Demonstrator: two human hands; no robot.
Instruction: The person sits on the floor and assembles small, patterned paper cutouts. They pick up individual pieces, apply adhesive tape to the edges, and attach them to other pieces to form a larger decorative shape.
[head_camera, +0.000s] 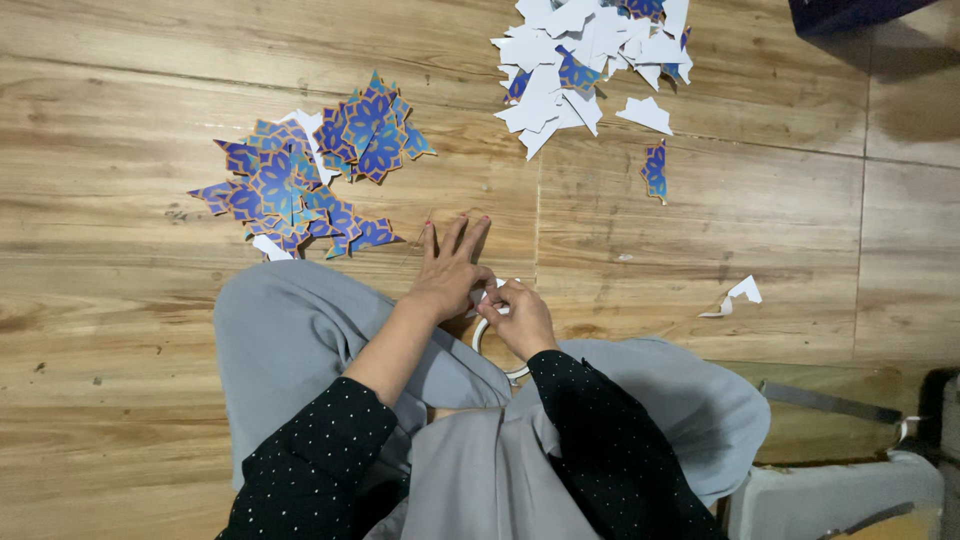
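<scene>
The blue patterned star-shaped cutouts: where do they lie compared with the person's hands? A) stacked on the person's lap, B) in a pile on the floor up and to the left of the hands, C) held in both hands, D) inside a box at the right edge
B: the blue patterned cutouts lie spread in a pile on the wooden floor, above and left of the left hand and right hand.
</scene>
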